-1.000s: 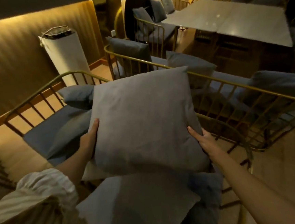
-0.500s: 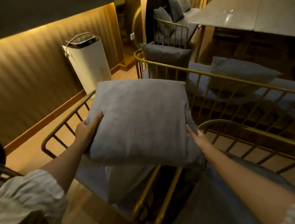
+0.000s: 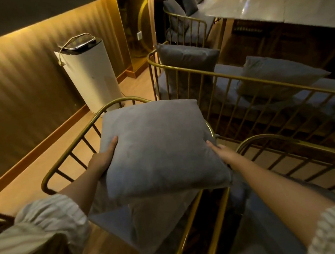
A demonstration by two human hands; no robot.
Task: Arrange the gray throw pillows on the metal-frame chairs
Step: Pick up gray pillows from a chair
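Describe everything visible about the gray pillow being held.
The gray pillow is square, plump and plain, in soft matte fabric with pointed corners. It is held tilted, face up, above a gold metal-frame chair. The left hand grips its left edge, the right hand its right edge. Another pillow lies beneath.

Head view — downward, forward, near hands (image 3: 161,157)

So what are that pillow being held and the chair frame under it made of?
The gray pillow, held between the left hand and right hand, looks like soft woven or suede-like fabric: matte, dented where the fingers press. The chair frame seems to be metal tubing with a brass or gold finish, since its thin bent bars catch glossy highlights.
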